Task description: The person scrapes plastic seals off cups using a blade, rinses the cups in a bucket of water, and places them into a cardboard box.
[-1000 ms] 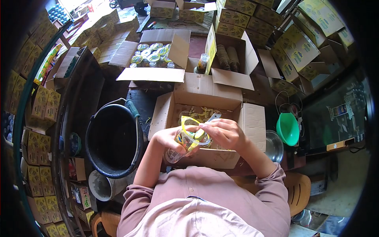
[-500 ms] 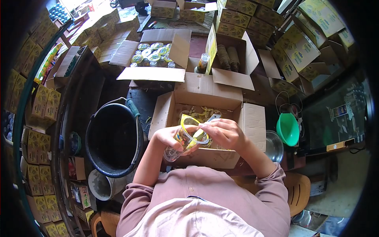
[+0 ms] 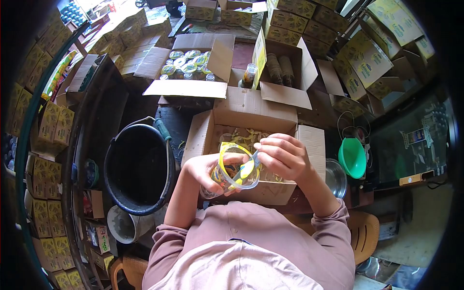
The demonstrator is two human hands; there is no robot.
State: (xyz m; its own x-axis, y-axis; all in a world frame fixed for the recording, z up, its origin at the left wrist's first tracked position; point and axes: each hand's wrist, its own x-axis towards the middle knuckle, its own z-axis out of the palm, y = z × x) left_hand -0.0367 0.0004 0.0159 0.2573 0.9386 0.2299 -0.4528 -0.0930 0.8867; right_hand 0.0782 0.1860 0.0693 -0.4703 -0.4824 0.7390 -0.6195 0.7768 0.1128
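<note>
Tilted with its mouth up toward me, a clear plastic cup point(image 3: 237, 186) with a yellow-edged rim is gripped by my left hand point(image 3: 205, 175), fingers wrapped round its side. A yellow strip of lid film point(image 3: 246, 169) hangs at the cup's mouth. My right hand point(image 3: 285, 157) is closed in a pinch on a slim grey, blade-like tool point(image 3: 256, 157) at the right side of the rim; its exact kind is hard to make out. Below both hands, an open cardboard box point(image 3: 309, 152) holds scraps of yellow film point(image 3: 249, 137).
A black bucket point(image 3: 112, 174) stands left, above a grey pail point(image 3: 116, 224). Behind are a box of lidded cups point(image 3: 186, 89) and a box with stacked cups point(image 3: 285, 96). A green bowl point(image 3: 352, 157) and metal bowl point(image 3: 336, 179) sit right.
My right hand has risen slightly and moved right along the cup's rim, with the grey tool now angled down into the mouth. The cup has turned more upward, showing its opening.
</note>
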